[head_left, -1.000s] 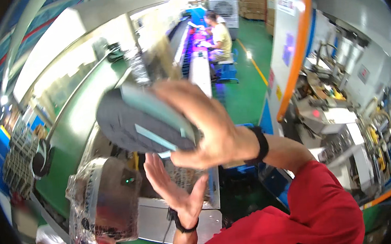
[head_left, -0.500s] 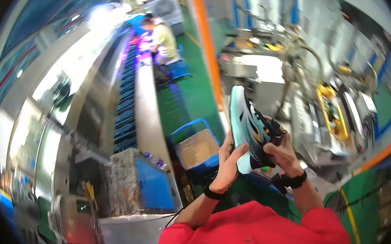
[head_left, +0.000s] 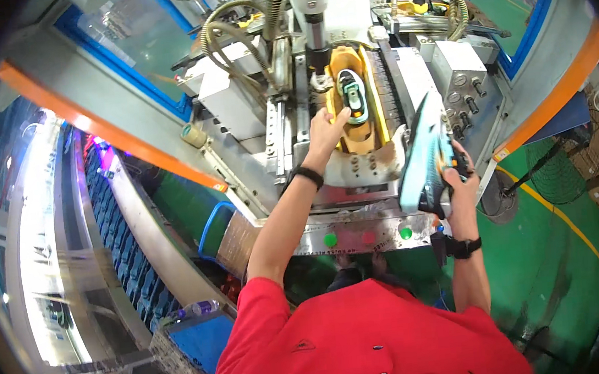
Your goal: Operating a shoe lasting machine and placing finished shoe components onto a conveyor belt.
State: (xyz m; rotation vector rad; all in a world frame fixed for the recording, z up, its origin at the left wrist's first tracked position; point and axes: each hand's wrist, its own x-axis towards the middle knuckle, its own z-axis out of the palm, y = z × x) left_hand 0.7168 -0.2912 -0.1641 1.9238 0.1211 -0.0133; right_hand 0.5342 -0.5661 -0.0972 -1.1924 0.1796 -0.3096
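Observation:
A running shoe [head_left: 419,155] with a pale turquoise sole side and black upper is held up on the right. My right hand [head_left: 462,185] is closed round its upper, thumb on the near side. Ahead, a second shoe [head_left: 352,98], pale green and black with its opening upward, sits in the yellow cradle [head_left: 361,139] of a press machine. My left hand [head_left: 327,136] reaches to the left near side of that cradle. Its thumb and forefinger are apart, with the thumb tip at the shoe's near end; whether it touches is unclear. The other left fingers are partly hidden.
A vertical press cylinder [head_left: 316,32] stands just beyond my left hand. The machine's front panel [head_left: 385,233] carries coloured buttons. An orange-edged frame [head_left: 115,157] flanks the machine, with a blue-rimmed crate [head_left: 219,226] below and a conveyor [head_left: 130,244] at left.
My view has turned right to face the machine. My left hand has let go of the held shoe and moved to the cradle; the right hand keeps that shoe, now off to the right.

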